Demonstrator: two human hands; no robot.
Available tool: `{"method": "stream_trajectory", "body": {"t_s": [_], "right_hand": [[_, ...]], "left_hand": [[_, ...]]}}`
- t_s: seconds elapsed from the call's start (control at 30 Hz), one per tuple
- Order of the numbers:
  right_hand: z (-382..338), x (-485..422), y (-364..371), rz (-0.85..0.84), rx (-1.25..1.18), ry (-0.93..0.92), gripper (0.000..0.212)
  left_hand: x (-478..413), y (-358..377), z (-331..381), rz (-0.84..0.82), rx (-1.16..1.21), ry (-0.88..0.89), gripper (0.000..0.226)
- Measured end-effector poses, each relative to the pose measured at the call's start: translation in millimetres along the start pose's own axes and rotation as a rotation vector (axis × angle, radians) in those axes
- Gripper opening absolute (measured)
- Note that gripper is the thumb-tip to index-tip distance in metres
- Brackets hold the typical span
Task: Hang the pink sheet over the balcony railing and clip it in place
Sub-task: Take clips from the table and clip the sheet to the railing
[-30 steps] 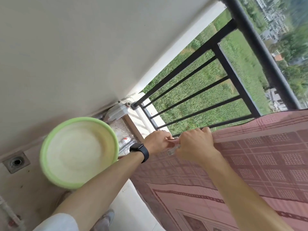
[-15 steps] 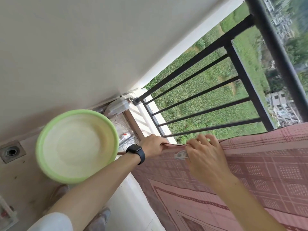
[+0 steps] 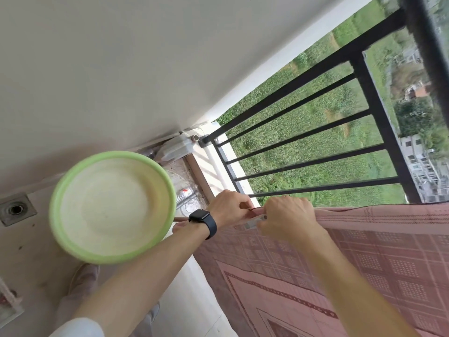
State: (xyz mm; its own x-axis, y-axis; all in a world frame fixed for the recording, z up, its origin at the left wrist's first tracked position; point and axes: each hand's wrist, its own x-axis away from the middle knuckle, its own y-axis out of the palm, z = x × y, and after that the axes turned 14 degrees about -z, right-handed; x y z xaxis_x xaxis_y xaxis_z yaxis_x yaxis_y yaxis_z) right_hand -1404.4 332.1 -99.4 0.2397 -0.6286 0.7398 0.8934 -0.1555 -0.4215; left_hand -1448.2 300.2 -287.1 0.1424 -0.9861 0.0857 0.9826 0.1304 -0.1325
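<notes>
On my feed, a plain off-white wall (image 3: 121, 57) fills the upper left, evenly lit by soft daylight. The balcony floor (image 3: 29, 251) is pale and stained, with a square metal drain (image 3: 15, 210) set in it near a round green basin (image 3: 111, 207). A white ledge (image 3: 213, 166) edges the balcony. Beyond it I see green fields (image 3: 303, 132) and pale buildings (image 3: 422, 171).

Both arms outstretched, left hand (image 3: 228, 207) and right hand (image 3: 289, 218) close together, fingers curled in pinches.
</notes>
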Motion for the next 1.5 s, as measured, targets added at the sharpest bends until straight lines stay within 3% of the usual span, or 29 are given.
{"method": "stream_trajectory", "body": {"t_s": [0.1, 0.17, 0.27, 0.33, 0.47, 0.67, 0.83, 0.93, 1.0, 1.13, 1.17, 1.3, 1.43, 1.5], "right_hand": [[3, -9, 3, 0.038, -0.046, -0.018, 0.024], [6, -6, 9, 0.080, -0.031, -0.043, 0.024], [10, -5, 18, 0.151, 0.035, -0.135, 0.025], [11, -5, 20, 0.166, 0.057, -0.178, 0.023], [12, -5, 24, 0.171, 0.076, -0.214, 0.020], [4, -15, 20, 0.140, 0.050, -0.186, 0.024], [2, -40, 11, 0.207, -0.212, -0.223, 0.033], [3, -59, 6, 0.236, -0.252, -0.231, 0.039], [-1, -71, 6, 0.177, -0.251, -0.229, 0.042], [-10, -84, 16, -0.188, -0.295, -0.230, 0.049], [-11, -87, 21, -0.213, -0.270, -0.215, 0.046], [-9, -99, 38, -0.141, -0.136, -0.205, 0.021], [-8, -94, 41, -0.162, -0.120, -0.276, 0.019], [-7, -95, 44, -0.161, -0.116, -0.279, 0.018]], "left_hand": [[2, 6, -11, -0.042, 0.078, -0.008, 0.026], [2, 4, -19, -0.190, 0.109, -0.068, 0.014], [0, 2, -33, -0.335, 0.108, -0.120, 0.043], [-2, 1, -40, -0.352, 0.064, -0.149, 0.040], [-6, -1, -49, -0.285, -0.108, -0.142, 0.018], [-2, 11, -60, -0.157, -0.311, -0.081, 0.024], [7, 23, -72, -0.011, -0.033, -0.118, 0.012], [10, 26, -68, 0.017, 0.011, -0.133, 0.016], [10, 28, -66, 0.045, 0.042, -0.141, 0.019], [11, 34, -71, 0.089, 0.175, -0.138, 0.015], [12, 34, -72, 0.105, 0.210, -0.124, 0.012], [9, 30, -78, 0.017, 0.204, -0.144, 0.013], [9, 25, -97, -0.175, -0.030, -0.256, 0.020], [8, 21, -103, -0.170, -0.073, -0.283, 0.017]]}}
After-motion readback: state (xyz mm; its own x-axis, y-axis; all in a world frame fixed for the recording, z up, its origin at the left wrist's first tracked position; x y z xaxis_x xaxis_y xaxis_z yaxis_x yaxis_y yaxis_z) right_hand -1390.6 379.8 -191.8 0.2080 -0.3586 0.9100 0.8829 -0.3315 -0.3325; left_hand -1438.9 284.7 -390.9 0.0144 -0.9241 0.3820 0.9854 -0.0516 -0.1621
